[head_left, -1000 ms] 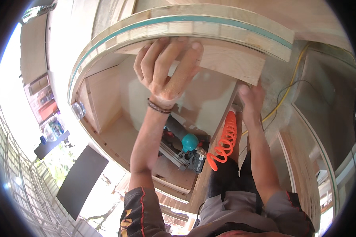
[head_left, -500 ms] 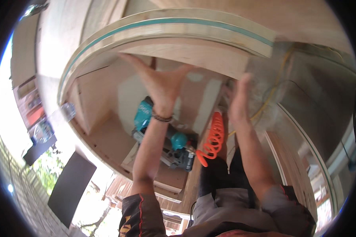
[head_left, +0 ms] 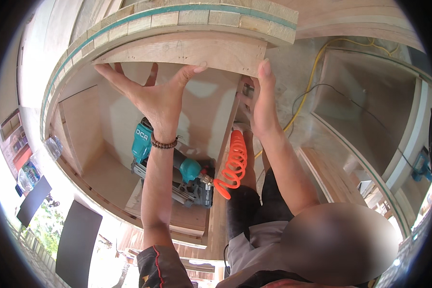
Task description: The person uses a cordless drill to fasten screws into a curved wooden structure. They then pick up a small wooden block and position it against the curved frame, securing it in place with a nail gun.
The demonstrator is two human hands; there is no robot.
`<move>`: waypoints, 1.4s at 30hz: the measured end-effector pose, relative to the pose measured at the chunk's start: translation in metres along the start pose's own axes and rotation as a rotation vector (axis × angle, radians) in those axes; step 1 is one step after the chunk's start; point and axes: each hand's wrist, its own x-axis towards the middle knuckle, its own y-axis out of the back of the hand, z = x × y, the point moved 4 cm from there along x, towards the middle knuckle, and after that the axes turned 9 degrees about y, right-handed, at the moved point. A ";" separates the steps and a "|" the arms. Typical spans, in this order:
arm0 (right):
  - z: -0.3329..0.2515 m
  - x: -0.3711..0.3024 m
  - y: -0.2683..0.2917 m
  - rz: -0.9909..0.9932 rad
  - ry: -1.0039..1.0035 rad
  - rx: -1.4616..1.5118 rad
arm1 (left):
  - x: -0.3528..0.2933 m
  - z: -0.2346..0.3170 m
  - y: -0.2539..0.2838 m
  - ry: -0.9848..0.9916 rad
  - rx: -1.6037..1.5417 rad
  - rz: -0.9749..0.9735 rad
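Note:
A pale wooden board (head_left: pixel 182 50) lies along the inside of a curved rim (head_left: pixel 192 19) built of wood blocks with a green stripe. My left hand (head_left: pixel 156 103) is open, its fingers and thumb spread against the board's lower edge; a beaded bracelet circles the wrist. At the board's right end, my right hand (head_left: pixel 264 108) is open, with the thumb raised along the end and the other fingers apart below it. Behind my left forearm, a teal and black nail gun (head_left: pixel 141 141) lies inside the curved wooden frame. An orange coiled air hose (head_left: pixel 235 161) runs from its fitting.
A yellow cable (head_left: pixel 314 79) and a thin dark cord (head_left: pixel 343 93) cross the floor at right. A framed panel (head_left: pixel 365 103) and wooden planks (head_left: pixel 333 170) stand beside them. Clear plastic packaging (head_left: pixel 54 148) sits on the frame's left edge. A blurred round patch covers the lower right.
Both hands have come up to the board, my left thumb now at its lower edge and my right thumb at its end. The whole view has shifted, with the frame further left.

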 end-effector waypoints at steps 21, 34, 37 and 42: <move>0.005 0.010 -0.002 0.106 0.133 0.031 | 0.031 -0.009 -0.001 0.443 -0.631 0.263; 0.006 0.010 -0.002 0.113 0.162 0.048 | 0.031 -0.003 -0.001 0.442 -0.664 0.233; 0.012 0.012 -0.002 0.137 0.168 0.044 | 0.031 -0.003 -0.003 0.437 -0.678 0.246; 0.017 0.011 -0.002 0.193 0.123 0.061 | 0.033 -0.002 -0.008 0.420 -0.712 0.263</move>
